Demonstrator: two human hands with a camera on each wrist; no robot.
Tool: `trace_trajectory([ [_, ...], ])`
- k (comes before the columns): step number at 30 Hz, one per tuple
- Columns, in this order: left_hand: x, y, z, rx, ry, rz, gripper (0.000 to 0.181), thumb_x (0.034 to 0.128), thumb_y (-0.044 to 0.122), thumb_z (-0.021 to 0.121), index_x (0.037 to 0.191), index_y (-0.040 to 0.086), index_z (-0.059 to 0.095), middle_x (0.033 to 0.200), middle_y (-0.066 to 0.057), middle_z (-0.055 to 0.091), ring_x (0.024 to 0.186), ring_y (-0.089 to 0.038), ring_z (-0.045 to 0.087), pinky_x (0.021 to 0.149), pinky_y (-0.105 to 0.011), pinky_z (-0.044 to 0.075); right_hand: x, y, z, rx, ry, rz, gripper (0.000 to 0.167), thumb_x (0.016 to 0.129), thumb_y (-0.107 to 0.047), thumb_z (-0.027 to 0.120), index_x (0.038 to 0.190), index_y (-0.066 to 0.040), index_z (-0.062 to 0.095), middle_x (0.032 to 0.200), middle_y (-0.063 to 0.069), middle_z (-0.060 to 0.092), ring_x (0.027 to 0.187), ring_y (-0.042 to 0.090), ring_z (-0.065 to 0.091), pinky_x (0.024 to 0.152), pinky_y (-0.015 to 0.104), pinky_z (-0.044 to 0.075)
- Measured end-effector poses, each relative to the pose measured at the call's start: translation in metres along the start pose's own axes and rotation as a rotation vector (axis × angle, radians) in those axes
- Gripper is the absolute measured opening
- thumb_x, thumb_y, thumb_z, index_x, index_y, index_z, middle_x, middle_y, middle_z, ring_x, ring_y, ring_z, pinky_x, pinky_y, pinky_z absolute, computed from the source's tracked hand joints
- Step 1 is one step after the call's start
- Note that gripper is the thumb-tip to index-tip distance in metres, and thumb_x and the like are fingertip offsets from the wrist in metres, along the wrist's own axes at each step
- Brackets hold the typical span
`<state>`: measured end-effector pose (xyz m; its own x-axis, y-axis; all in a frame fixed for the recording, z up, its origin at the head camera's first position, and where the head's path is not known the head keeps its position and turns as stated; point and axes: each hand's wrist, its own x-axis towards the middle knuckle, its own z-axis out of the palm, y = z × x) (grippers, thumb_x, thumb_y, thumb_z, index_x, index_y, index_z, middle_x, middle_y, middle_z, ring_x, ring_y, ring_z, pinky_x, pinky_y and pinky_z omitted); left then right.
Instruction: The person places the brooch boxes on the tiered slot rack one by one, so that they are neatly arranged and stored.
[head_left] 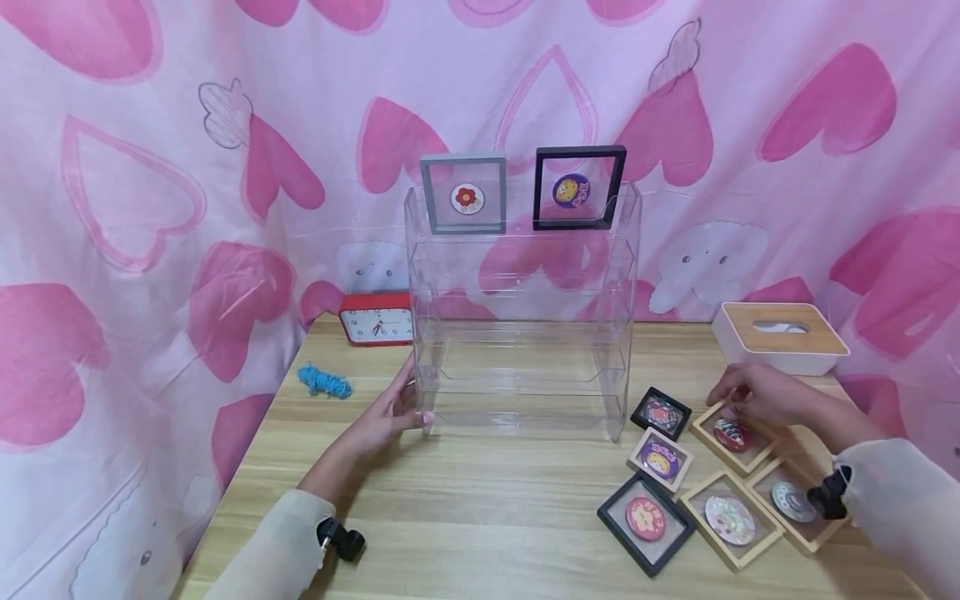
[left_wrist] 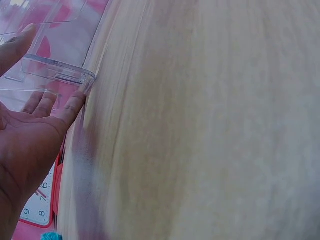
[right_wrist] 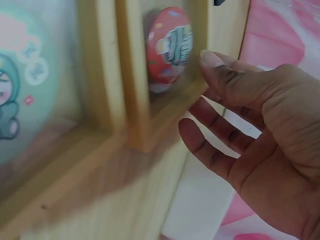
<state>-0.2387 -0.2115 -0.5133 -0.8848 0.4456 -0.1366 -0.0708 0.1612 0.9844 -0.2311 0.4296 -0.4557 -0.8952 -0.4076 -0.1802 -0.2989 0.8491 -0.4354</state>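
Note:
A clear tiered display rack (head_left: 525, 408) stands on the table. My left hand (head_left: 386, 412) holds its lower left side, thumb at the front edge and fingers along the side; in the left wrist view that hand (left_wrist: 37, 135) meets the rack's corner. At the right, my right hand (head_left: 765, 400) pinches the far edge of a light wooden frame (head_left: 708, 435) with a red badge inside. The right wrist view puts the thumb of this hand (right_wrist: 265, 145) on the frame's edge. A grey frame (head_left: 465, 230) and a black frame (head_left: 573, 224) stand on the rack's top tier.
Near the right hand lie a small black frame (head_left: 662, 414), a small pale frame (head_left: 660, 458), a larger black frame (head_left: 647, 517) and two wooden frames. A tissue box (head_left: 780, 337) stands behind them. Left of the rack are a red clock (head_left: 377, 319) and a blue fuzzy item (head_left: 324, 382).

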Motion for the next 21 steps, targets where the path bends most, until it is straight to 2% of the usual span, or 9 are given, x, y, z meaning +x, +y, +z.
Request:
trace_trajectory([
  [9, 0.0, 0.003, 0.002, 0.015, 0.012, -0.014, 0.107, 0.1064, 0.009, 0.071, 0.169, 0.067, 0.006, 0.188, -0.004, 0.016, 0.175, -0.038, 0.011, 0.14, -0.065, 0.012, -0.003, 0.016, 0.014, -0.012, 0.115, -0.034, 0.025, 0.088, 0.006, 0.085, 0.098, -0.016, 0.086, 0.097, -0.005, 0.075, 0.087, 0.006, 0.059, 0.074, 0.025, 0.055],
  [17, -0.001, 0.003, 0.002, 0.027, 0.013, -0.026, 0.106, 0.1069, 0.011, 0.071, 0.168, 0.068, 0.006, 0.188, -0.004, 0.014, 0.175, -0.038, 0.009, 0.139, -0.066, 0.011, -0.011, 0.023, 0.006, -0.052, 0.24, -0.156, 0.027, 0.085, 0.008, 0.088, 0.099, -0.014, 0.085, 0.096, -0.004, 0.077, 0.084, 0.001, 0.063, 0.072, 0.022, 0.061],
  [21, -0.001, 0.001, 0.001, 0.022, 0.012, -0.03, 0.106, 0.1061, 0.013, 0.073, 0.168, 0.068, 0.006, 0.188, -0.003, 0.014, 0.175, -0.038, 0.009, 0.139, -0.066, 0.012, -0.014, 0.025, 0.0, -0.054, 0.309, -0.172, 0.03, 0.082, 0.011, 0.088, 0.099, -0.014, 0.083, 0.092, -0.004, 0.077, 0.082, -0.005, 0.062, 0.069, 0.021, 0.062],
])
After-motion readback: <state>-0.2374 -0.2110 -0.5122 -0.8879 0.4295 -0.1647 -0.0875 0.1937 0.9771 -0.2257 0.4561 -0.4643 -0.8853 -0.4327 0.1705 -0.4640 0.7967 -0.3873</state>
